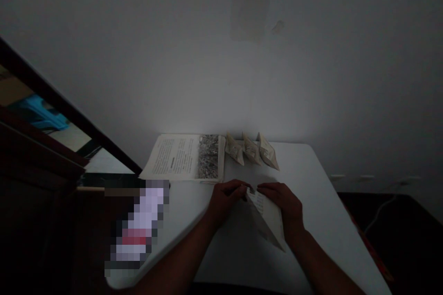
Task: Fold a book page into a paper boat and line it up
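Observation:
A folded sheet of printed paper [268, 219] is held between my two hands above the white table. My left hand [226, 198] pinches its upper left corner between thumb and fingers. My right hand [285, 203] grips the right side, its fingers at the top edge and the palm beside the paper; the thumb is mostly hidden. Beyond the hands, three folded paper boats stand in a row: a left boat [234, 150], a middle boat [251, 150] and a right boat [268, 152].
An open book [176, 156] with a dark picture lies at the table's back left, beside the boats. The white table [304, 166] meets a grey wall [180, 78]. A blurred-out pale object [141, 221] is at the left edge. A dark-framed mirror [76, 120] leans at the left.

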`<state>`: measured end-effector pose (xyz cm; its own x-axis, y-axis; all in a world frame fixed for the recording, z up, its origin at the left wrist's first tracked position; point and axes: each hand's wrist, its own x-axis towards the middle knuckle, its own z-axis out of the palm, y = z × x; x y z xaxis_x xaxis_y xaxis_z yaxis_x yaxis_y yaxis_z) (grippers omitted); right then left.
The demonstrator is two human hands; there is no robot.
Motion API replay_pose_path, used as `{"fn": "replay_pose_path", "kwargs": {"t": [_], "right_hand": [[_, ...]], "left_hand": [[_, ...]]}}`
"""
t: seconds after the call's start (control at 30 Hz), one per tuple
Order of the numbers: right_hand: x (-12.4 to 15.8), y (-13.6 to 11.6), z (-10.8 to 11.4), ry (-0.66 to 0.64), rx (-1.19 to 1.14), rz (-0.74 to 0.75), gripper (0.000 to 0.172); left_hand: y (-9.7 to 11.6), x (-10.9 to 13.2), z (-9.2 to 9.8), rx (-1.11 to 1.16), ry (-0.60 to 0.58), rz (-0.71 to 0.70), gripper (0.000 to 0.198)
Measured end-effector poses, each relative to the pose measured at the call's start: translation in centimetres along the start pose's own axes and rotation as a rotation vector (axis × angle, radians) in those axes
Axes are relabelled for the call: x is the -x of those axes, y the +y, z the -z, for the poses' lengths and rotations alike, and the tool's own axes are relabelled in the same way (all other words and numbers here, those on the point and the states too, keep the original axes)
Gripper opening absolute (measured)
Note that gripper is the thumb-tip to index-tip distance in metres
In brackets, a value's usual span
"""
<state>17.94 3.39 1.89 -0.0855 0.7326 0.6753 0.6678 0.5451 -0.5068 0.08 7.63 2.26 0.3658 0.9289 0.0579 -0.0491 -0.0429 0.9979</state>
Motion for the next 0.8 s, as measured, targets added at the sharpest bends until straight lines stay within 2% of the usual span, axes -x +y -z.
{"fn": "replay_pose_path", "kwargs": {"t": [0.13,0.27,0.37,0.63,0.8], "right_hand": [[0.1,0.3,-0.1,0.001,-0.063,-0.093,0.017],[0.4,0.6,-0.4,0.008,-0.036,-0.227,0.018],[0.5,0.7,-0.5,0.071,-0.024,-0.315,0.023],[0.8,1.0,-0.6,0.060,-0.189,-0.414,0.015],[0.7,0.7,-0.6,-0.006,-0.206,-0.461,0.016]], "left_hand": [[-0.3,0.0,0.1,0.033,0.017,0.038,0.027],[-1.2,-0.2,0.2,0.303,0.112,0.132,0.028],[-1.6,-0.5,0.3,0.434,0.156,0.157,0.033],[0.0,-0.8,0.6,0.697,0.170,0.261,0.033],[0.2,-0.9,0.6,0.742,0.151,0.275,0.032]]}}
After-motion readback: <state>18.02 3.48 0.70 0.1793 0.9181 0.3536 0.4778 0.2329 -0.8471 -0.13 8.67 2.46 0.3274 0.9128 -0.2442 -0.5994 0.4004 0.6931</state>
